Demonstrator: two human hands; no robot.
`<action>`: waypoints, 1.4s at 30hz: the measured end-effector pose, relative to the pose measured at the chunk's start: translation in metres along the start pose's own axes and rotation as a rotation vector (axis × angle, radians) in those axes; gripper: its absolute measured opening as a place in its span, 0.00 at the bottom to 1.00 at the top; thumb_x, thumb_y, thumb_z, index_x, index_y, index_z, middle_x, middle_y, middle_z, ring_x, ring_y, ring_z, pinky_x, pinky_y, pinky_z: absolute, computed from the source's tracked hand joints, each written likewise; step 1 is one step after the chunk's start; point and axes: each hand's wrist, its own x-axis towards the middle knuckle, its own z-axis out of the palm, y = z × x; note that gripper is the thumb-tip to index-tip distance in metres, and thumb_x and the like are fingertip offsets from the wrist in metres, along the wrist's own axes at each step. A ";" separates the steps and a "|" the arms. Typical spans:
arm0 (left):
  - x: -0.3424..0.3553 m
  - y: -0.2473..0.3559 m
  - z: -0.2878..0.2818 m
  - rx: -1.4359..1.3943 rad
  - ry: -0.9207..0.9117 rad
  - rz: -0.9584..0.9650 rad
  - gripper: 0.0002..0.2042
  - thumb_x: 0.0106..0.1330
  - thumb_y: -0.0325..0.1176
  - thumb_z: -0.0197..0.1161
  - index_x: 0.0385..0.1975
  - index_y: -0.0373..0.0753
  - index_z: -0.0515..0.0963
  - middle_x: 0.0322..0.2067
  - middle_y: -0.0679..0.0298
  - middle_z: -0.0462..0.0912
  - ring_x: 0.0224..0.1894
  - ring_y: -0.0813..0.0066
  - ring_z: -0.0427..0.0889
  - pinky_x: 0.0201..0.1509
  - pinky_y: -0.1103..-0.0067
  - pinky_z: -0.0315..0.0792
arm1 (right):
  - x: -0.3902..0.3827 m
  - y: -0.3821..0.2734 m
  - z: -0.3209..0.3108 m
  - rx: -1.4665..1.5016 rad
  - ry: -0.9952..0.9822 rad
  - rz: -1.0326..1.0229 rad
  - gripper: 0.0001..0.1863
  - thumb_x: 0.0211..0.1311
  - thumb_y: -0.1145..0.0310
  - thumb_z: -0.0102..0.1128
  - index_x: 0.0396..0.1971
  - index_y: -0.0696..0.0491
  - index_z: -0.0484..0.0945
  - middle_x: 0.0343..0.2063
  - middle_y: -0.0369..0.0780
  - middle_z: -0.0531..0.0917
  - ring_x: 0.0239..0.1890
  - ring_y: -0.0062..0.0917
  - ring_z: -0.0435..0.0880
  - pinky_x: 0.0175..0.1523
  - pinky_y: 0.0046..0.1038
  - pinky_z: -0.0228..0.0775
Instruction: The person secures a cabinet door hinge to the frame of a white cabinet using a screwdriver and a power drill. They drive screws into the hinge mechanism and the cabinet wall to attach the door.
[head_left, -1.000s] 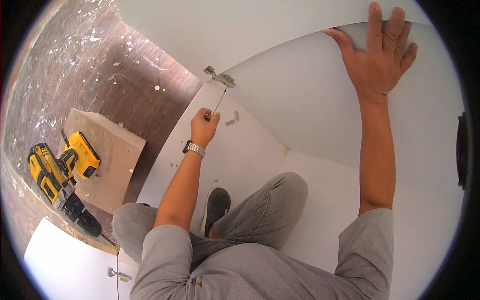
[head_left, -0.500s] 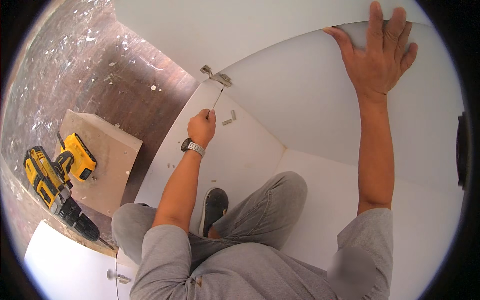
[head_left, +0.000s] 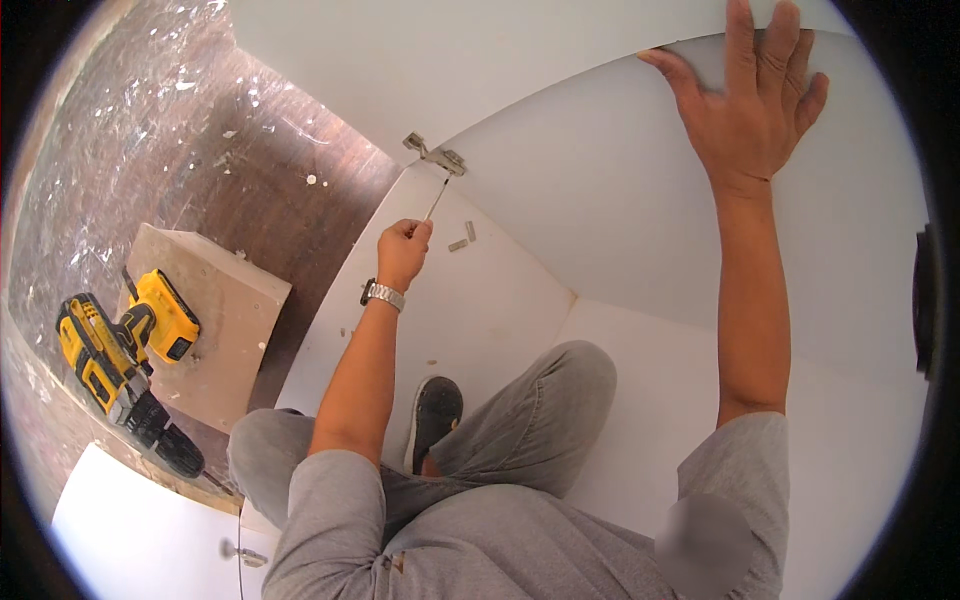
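My left hand, with a watch at its wrist, is closed round a screwdriver; its handle is hidden in my fist. The thin shaft points up to a metal cabinet hinge. That hinge sits where the white door panel meets the grey-white cabinet side panel. Whether the tip is seated in a screw is too small to tell. My right hand lies with fingers spread over the curved-looking upper edge of the side panel, the fingertips reaching past it.
On a brown box at the left rests a yellow and black cordless drill. Two small metal pieces lie on the white board under me. Another white door with a hinge is at lower left. The floor is paint-spattered.
My left hand and the screwdriver stay at the hinge with hardly any movement. My right hand has slid slightly up and left along the panel edge. The view has shifted a little.
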 end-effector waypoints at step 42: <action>0.000 -0.002 -0.005 -0.616 -0.291 -0.164 0.09 0.63 0.35 0.58 0.37 0.37 0.75 0.22 0.66 0.74 0.19 0.83 0.68 0.14 0.88 0.55 | 0.002 -0.005 -0.007 0.029 -0.045 0.068 0.45 0.53 0.32 0.49 0.65 0.49 0.60 0.67 0.48 0.55 0.69 0.42 0.53 0.69 0.51 0.38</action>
